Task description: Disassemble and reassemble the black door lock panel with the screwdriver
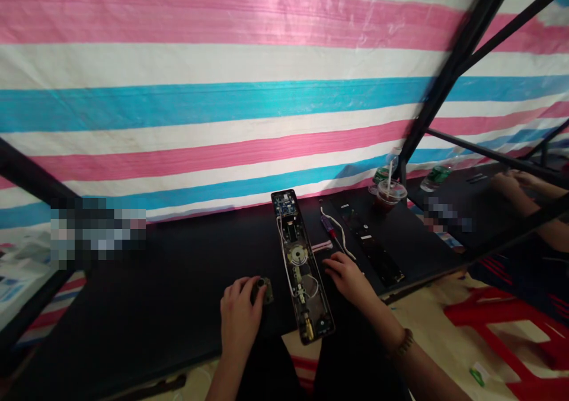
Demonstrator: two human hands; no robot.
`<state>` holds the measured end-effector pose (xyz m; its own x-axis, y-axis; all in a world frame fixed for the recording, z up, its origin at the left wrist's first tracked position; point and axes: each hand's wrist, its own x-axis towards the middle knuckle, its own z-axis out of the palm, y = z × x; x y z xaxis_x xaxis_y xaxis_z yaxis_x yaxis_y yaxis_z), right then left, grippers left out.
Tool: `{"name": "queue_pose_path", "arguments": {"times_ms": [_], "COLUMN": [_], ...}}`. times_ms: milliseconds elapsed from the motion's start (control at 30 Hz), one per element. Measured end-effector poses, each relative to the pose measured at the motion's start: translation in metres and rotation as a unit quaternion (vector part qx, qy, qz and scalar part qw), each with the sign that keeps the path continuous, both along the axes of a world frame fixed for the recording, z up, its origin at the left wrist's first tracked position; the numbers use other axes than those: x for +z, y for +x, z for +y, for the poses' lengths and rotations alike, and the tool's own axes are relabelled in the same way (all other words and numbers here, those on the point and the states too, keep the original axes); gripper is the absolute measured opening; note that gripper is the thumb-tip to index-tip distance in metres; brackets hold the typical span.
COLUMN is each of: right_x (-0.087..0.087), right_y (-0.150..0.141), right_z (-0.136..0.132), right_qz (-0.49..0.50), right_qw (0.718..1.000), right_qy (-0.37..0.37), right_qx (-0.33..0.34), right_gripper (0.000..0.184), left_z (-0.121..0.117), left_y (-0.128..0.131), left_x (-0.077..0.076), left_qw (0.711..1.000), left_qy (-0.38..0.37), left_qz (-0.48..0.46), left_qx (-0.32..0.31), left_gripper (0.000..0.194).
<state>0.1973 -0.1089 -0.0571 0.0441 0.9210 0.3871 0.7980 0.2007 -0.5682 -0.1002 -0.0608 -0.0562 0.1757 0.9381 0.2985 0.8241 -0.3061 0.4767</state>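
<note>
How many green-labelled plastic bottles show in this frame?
2. One bottle is behind the clear cup; the second bottle is right of the slanting black post, on the neighbouring table. Pixelated patches could hide others.

beaded bracelet (pixel 403 343) – black legwear (pixel 355 359)

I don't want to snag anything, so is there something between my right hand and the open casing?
Nothing visible: your right hand has its fingertips close beside the right rim of the open casing. The pinkish wires and purple screwdriver lie beyond the fingers, outside that gap.
</note>
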Motion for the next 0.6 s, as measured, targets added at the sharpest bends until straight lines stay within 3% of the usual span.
{"name": "queue_pose_path", "arguments": {"times_ms": [133, 267, 433, 600], "right_x": [0.024, 0.043, 0.055, 0.050], "right_y": [-0.021, -0.050, -0.059, -0.059], "right_z": [0.018, 0.038, 0.041, 0.030], "right_qz": [0.064, -0.021, -0.089, -0.042], "right_qw": [0.993, 0.997, 0.994, 0.996], "right_qy": [0.092, 0.064, 0.015, 0.043], "right_qx": [-0.028, 0.048, 0.067, 0.072], "right_gripper": [0.029, 0.029, 0.032, 0.043], "left_z": [-0.004, -0.011, -0.005, 0.019], "left_y": [0.001, 0.018, 0.053, 0.078], "left_x": [-0.002, 0.014, 0.047, 0.054], "left_qw": [0.993, 0.981, 0.974, 0.974], "left_qy": [0.003, 0.006, 0.040, 0.053], "left_qz": [-0.114, -0.193, -0.217, -0.198], "left_qx": [-0.020, -0.015, -0.054, -0.100], "left_gripper": [0.031, 0.028, 0.023, 0.021]}}
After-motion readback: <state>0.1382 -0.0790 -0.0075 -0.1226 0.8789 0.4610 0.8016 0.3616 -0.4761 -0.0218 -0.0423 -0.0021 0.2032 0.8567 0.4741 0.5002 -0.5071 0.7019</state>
